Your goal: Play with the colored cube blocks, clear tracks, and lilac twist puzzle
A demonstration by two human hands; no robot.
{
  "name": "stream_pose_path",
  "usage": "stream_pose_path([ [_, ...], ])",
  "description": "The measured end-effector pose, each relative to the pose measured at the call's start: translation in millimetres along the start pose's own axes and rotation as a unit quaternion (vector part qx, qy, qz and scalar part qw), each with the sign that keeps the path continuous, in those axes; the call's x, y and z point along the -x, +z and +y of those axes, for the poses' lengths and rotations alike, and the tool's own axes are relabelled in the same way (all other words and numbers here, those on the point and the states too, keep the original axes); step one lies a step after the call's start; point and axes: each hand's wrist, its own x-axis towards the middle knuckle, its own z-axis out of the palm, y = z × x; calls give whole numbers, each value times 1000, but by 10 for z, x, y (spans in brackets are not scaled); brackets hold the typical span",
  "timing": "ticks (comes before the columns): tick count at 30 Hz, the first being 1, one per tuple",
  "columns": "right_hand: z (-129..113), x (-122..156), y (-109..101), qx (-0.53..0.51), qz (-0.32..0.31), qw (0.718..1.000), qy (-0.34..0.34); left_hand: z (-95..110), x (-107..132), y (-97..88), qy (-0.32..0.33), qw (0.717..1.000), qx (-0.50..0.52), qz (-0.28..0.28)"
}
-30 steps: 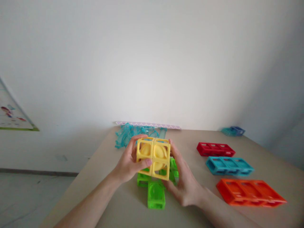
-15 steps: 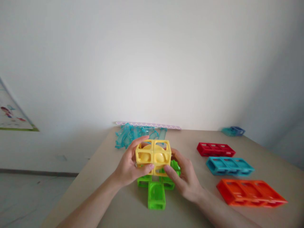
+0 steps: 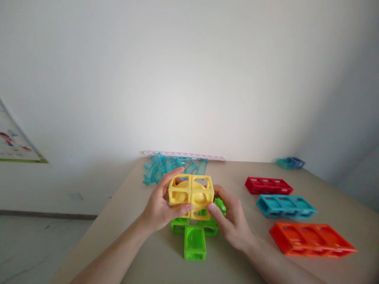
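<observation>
Above green blocks [image 3: 194, 242], already paired yellow cubes [image 3: 191, 191] are clamped between left hand [image 3: 158, 208] and right hand [image 3: 233, 221]; red row [image 3: 269, 187], blue row [image 3: 286, 206], orange row [image 3: 310, 238] are left untouched.

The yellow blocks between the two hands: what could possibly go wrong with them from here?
The yellow blocks hide part of the green blocks, so they might bump them unseen. A visible seam runs between the yellow blocks; if the left hand and right hand pull unevenly, they could perhaps separate.
</observation>
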Motion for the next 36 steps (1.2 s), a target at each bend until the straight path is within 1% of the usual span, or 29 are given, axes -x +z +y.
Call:
stream_pose_path([
  [5, -8, -7, 5, 28, 3, 999, -16, -6, -2, -19, -6, 1000, -13, 5],
  [8, 6, 7, 8, 39, 3, 999, -35, -16, 2, -36, -13, 1000, -22, -3],
  [11, 20, 15, 3, 45, -3, 998, -50, -22, 8, -47, -6, 1000, -27, -10],
  [14, 22, 14, -2, 48, -6, 997, -62, -18, 8, -55, 15, 999, -44, -14],
  [16, 18, 13, -2, 49, -5, 997, -67, -11, 4, -60, 44, 997, -65, -20],
  [19, 10, 14, 5, 50, -7, 996, -72, -6, -7, -69, 90, 992, -83, -39],
  [21, 5, 15, 11, 51, -9, 996, -76, -5, -14, -74, 102, 990, -80, -52],
  [28, -7, 15, 10, 44, -1, 996, -78, -41, 3, -50, 75, 994, -44, -59],
  [31, -45, 30, -16, 56, 4, 995, -81, -64, 26, -25, 69, 995, -41, -59],
  [34, -137, -1, -96, 98, -3, 990, -96, -60, 28, -4, 41, 997, -53, -40],
  [36, -196, -113, -225, 150, -5, 982, -112, -52, 12, 2, 18, 998, -43, -29],
])
